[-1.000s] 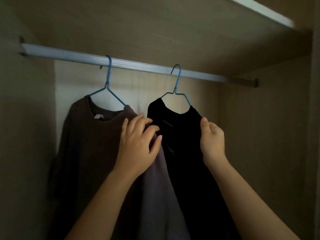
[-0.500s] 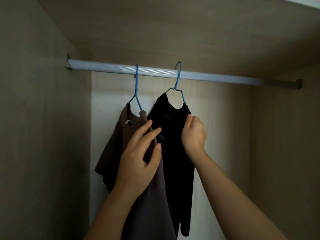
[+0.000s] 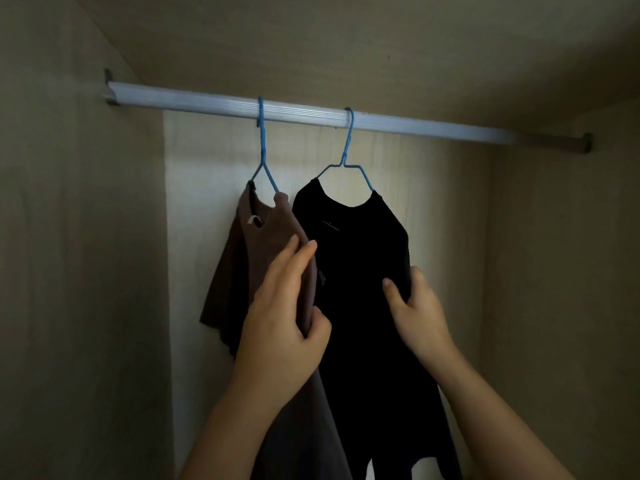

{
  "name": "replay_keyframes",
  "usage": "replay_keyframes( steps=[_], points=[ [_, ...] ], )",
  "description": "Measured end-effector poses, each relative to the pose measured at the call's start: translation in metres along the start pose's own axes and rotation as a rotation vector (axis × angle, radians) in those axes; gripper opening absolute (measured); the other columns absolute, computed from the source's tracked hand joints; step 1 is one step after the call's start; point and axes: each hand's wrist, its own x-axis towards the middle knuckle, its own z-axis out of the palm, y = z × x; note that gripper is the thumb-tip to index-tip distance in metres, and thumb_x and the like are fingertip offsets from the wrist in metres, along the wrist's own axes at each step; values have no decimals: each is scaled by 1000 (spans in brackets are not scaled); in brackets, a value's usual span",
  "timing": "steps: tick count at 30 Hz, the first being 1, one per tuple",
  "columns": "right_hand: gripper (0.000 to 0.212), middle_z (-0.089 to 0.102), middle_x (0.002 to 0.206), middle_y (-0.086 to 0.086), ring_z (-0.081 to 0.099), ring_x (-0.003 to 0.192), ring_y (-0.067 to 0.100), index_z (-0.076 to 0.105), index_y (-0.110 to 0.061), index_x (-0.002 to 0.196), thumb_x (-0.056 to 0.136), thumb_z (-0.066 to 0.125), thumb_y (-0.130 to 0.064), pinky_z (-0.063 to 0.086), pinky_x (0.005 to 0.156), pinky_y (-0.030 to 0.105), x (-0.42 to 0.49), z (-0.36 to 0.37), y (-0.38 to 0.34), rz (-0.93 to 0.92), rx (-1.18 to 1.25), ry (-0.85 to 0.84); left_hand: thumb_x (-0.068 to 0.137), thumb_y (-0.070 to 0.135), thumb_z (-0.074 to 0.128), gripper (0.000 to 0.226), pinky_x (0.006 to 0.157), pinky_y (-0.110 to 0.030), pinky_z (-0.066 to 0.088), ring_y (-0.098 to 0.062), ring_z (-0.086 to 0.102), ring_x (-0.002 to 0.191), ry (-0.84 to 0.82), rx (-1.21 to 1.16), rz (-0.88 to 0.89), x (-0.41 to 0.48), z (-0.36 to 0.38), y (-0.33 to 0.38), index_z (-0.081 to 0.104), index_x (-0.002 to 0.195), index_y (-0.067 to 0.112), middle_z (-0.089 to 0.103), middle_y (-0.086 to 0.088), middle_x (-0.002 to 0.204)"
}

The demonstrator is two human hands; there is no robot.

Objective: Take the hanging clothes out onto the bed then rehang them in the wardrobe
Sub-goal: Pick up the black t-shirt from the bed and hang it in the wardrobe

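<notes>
Two shirts hang on blue wire hangers from the silver rail (image 3: 398, 123) inside the wardrobe. The brown shirt (image 3: 256, 251) hangs on the left hanger (image 3: 262, 147), turned nearly edge-on. The black shirt (image 3: 356, 258) hangs on the right hanger (image 3: 346, 157), facing me. My left hand (image 3: 284, 323) pinches the brown shirt's right edge between thumb and fingers. My right hand (image 3: 415, 310) grips the black shirt's right sleeve edge, thumb in front. The lower parts of both shirts run behind my forearms.
The wardrobe's left side wall (image 3: 79, 271) and right side wall (image 3: 561, 289) close in the space. A pale back panel (image 3: 194, 202) lies behind the shirts. The wooden top panel (image 3: 346, 46) sits just above the rail.
The black shirt has swung from edge-on to facing me. My right hand slid down from its shoulder to the sleeve edge. My left hand closed its thumb on the brown shirt.
</notes>
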Motion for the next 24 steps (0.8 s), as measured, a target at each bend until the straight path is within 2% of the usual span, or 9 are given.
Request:
replay_keyframes(
  steps=[2,5,8,12,15,17,19,21,24],
  points=[
    [7,51,75,-15,50,67,-3,44,-20,90,92,50,-20,39,51,1,-18,-13,12,28,37,-21,78,29,46,66,107,-13,21,16,17,131,-30,45,-11,-7,7,5,16,134,47,18,25,147],
    [9,59,83,-15,60,69,-7,50,-20,97,90,55,-19,43,56,1,-44,-35,32,77,86,-48,78,36,40,62,108,-24,23,1,22,135,-9,135,20,-21,20,15,22,137,36,23,14,148],
    [9,63,87,-14,58,75,-17,54,-25,93,88,57,-19,44,60,1,-74,-59,49,121,49,-84,81,25,46,53,107,-28,31,-13,35,129,39,246,97,-38,37,30,35,132,24,37,-3,142],
    [8,64,79,-5,62,68,-5,56,-22,85,87,58,-14,45,55,8,-124,-96,68,253,17,-101,80,12,54,37,97,-27,37,-17,47,115,25,187,205,-66,68,54,49,116,16,56,-9,124],
    [18,56,63,-2,55,58,6,51,-21,74,86,60,-10,39,53,15,-168,-127,88,333,-112,-44,80,13,53,31,88,-27,43,-14,52,105,-111,64,224,-94,99,72,52,111,17,59,-5,117],
    [21,59,60,4,58,59,15,51,-23,71,85,60,-9,46,60,27,-199,-148,103,428,-183,-4,82,16,51,27,84,-27,46,-12,54,101,-240,-26,219,-115,121,82,54,108,17,59,-2,113],
    [24,63,61,1,62,63,26,52,-25,69,85,60,-8,49,65,40,-235,-168,116,539,-240,41,83,18,48,25,83,-24,45,-11,55,99,-355,-126,200,-139,143,89,56,106,17,60,0,110],
    [26,63,58,0,63,61,20,52,-25,69,85,59,-6,50,66,36,-275,-185,124,659,-293,88,83,19,47,24,84,-24,45,-12,56,99,-462,-224,169,-164,164,91,59,104,13,61,-2,106],
    [26,64,64,-4,62,60,6,51,-27,70,86,58,-7,46,62,16,-341,-205,130,846,-384,157,83,21,44,26,83,-26,45,-16,59,96,-661,-319,117,-205,194,89,60,102,11,61,-3,103]
  ],
)
